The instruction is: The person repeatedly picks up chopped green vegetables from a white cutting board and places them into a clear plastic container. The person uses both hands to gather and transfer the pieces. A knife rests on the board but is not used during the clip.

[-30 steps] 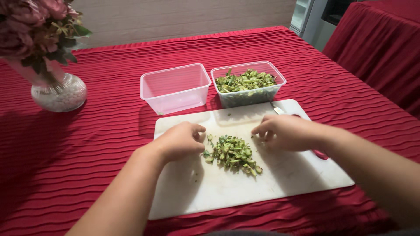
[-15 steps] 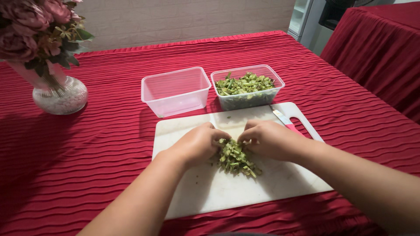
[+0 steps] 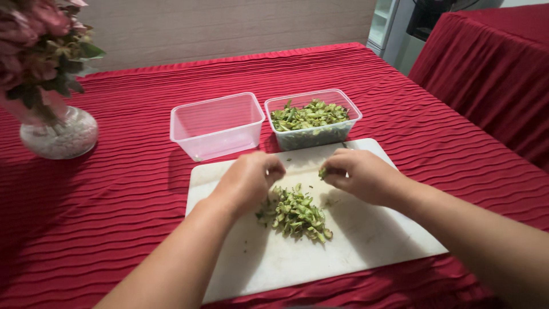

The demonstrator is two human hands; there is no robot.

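On the white cutting board (image 3: 354, 240) lies a heap of chopped green vegetable (image 3: 294, 213); the left hand (image 3: 247, 182) hovers at its ten o'clock edge, fingers curled loosely inward, though motion blur hides whether they grip any pieces; the right hand (image 3: 360, 176), at the heap's two o'clock, pinches a few green bits between thumb and fingertips; at twelve o'clock from the board stand an empty clear tub (image 3: 216, 125) and, just beside it, a clear tub of cut greens (image 3: 312, 119); a glass vase of pink flowers (image 3: 51, 129) sits at ten o'clock on the red tablecloth (image 3: 114, 200).
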